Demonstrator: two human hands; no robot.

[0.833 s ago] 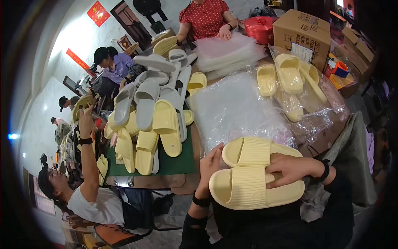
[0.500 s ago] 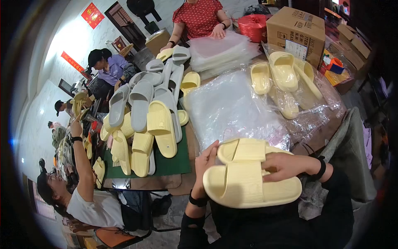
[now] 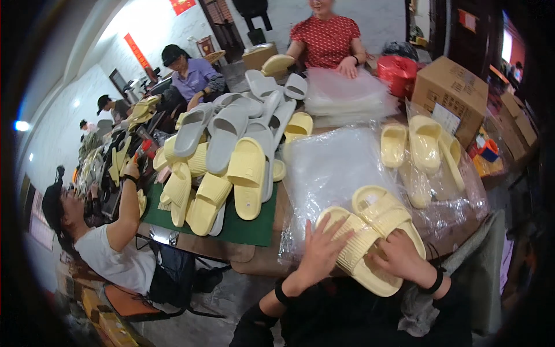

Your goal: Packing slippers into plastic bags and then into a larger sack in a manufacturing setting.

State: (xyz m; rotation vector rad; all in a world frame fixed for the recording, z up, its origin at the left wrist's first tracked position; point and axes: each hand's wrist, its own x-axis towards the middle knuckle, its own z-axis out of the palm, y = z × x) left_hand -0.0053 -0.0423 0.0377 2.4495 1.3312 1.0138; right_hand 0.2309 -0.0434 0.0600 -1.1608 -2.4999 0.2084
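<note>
Brown table edges (image 3: 260, 260) are bending across a busy white-walled workroom, where grey and yellow slippers (image 3: 225, 139) are sitting heaped on a green mat (image 3: 265, 228) to the left. Nearer the wearer, a pale yellow pair (image 3: 363, 244) with ribbed straps is tilting side by side, toes pointing away, over the lower edge of some flat clear plastic bags (image 3: 332, 168). The right hand (image 3: 398, 254) is curling its fingers tightly into the pair, holding both slippers where they meet. The left hand (image 3: 324, 250) is spreading its fingers loosely over the near slipper's toe end, gripping nothing firmly. Good handling is probably depending on a steady right hold, soles level with each other, and a light left touch that is sparing the straps. The right fingertips are disappearing inside the slippers, the soles' undersides are facing out of sight, and whether the pair is touching the plastic is remaining unclear.
</note>
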